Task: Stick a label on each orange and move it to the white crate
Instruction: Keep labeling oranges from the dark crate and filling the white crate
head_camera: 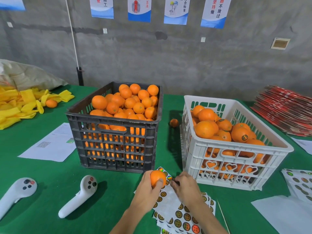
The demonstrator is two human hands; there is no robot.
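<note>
Your left hand holds a smooth, bright orange in a curled grip, thumb across its front, above the label sheets on the green counter. Your right hand, just beside it, pinches at a shiny label; its fingertips hide whether the label has lifted. The white crate stands behind on the right, part filled.

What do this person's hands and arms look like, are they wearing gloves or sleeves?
No gloves: both the left hand and the right hand are bare. The forearms are bare too as far as the bottom edge of the picture, with no sleeve in view. No ring, watch or wristband shows on either one.
</note>
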